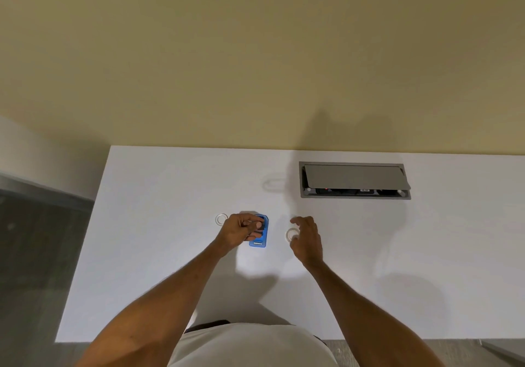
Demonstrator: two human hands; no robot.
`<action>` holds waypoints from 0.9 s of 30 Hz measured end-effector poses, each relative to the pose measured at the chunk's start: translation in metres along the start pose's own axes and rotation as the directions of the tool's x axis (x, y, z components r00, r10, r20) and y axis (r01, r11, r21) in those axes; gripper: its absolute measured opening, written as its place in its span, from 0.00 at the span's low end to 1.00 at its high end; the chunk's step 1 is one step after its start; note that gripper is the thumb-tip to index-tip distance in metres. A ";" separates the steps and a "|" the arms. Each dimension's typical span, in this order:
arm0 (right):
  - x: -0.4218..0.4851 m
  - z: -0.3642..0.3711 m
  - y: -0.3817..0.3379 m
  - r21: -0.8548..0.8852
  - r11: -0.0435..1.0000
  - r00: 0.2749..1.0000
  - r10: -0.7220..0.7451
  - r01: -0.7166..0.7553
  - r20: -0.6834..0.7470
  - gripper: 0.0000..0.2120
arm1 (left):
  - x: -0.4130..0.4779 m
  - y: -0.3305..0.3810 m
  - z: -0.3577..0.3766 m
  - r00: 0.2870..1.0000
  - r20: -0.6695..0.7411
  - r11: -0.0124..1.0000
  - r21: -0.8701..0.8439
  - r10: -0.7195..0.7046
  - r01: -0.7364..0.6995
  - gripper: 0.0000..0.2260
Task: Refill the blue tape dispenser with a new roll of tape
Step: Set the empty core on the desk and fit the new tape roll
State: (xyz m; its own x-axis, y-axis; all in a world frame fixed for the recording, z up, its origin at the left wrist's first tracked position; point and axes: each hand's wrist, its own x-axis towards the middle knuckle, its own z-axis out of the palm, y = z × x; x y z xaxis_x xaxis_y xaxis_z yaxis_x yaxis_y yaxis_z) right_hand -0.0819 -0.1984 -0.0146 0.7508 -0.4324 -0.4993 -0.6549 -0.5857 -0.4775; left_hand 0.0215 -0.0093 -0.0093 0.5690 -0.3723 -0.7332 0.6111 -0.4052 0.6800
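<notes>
The blue tape dispenser lies flat on the white table, near its middle. My left hand rests over the dispenser's left side, fingers curled onto its dark inner part. A clear tape roll lies on the table just left of that hand. A second clear roll sits right of the dispenser, with the thumb and fingers of my right hand closing around it from the right. Whether the roll is lifted off the table I cannot tell.
A grey cable box with its lid propped open is set into the table at the back right. The table meets a yellow wall behind. The table's left edge drops to a dark floor.
</notes>
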 end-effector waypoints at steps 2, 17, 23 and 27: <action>-0.002 0.002 0.005 -0.125 0.992 0.999 0.015 -0.009 0.048 0.30 | 0.001 0.000 0.002 1.000 0.003 1.000 -0.001 -0.001 0.001 0.14; 0.006 0.010 0.007 -0.324 0.946 0.998 -0.007 0.028 0.067 0.30 | 0.002 -0.006 0.005 0.999 -0.041 1.000 0.001 -0.029 0.029 0.14; 0.007 0.003 0.004 -0.284 0.958 0.997 -0.025 0.044 0.067 0.28 | -0.003 -0.003 0.003 0.999 -0.049 1.000 0.014 -0.002 0.003 0.15; 0.003 -0.001 0.000 -0.129 0.991 0.994 -0.007 0.021 0.104 0.21 | -0.011 -0.006 0.003 0.998 -0.062 1.000 0.009 0.020 -0.019 0.14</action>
State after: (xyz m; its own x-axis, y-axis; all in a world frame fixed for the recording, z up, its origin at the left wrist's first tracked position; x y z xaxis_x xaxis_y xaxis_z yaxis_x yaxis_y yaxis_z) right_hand -0.0799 -0.2005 -0.0156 0.7424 -0.3542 -0.5686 -0.6226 -0.6782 -0.3904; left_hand 0.0097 -0.0051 -0.0051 0.6137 -0.3280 -0.7182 0.5953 -0.4053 0.6938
